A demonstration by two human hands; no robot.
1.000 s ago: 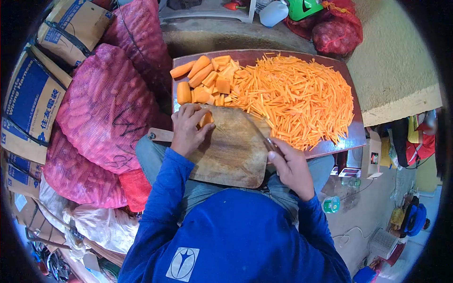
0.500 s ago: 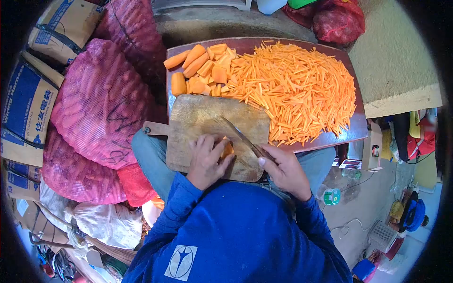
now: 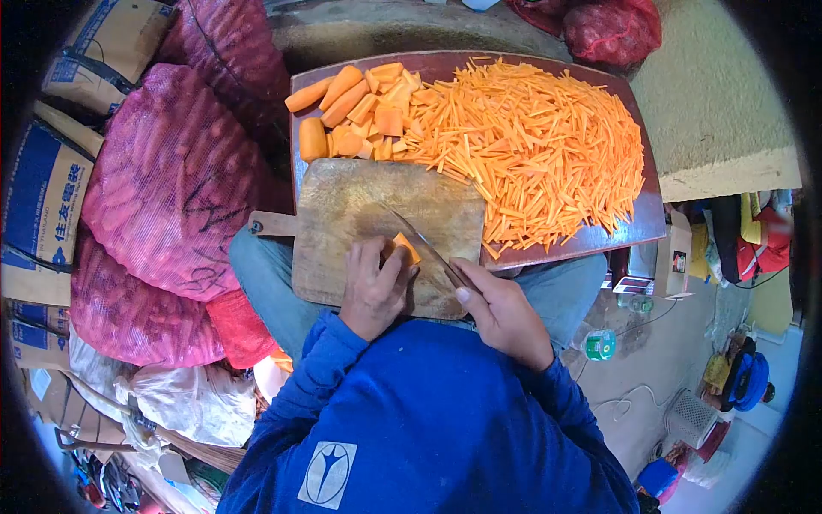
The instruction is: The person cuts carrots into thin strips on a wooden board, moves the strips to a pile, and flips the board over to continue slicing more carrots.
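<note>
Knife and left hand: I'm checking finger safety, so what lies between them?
The head view shows a carrot piece between the left hand and the knife.

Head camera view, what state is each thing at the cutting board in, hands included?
Wooden cutting board: broad side up, stained
Carrot piece: cut, held at the board
Left hand: fingers bent, against the carrot piece
Knife: bare-bladed, gripped, blade beside the carrot piece
Right hand: closed around the knife handle
Carrot sticks: cut, heaped loose
Carrot chunks: peeled, piled
</note>
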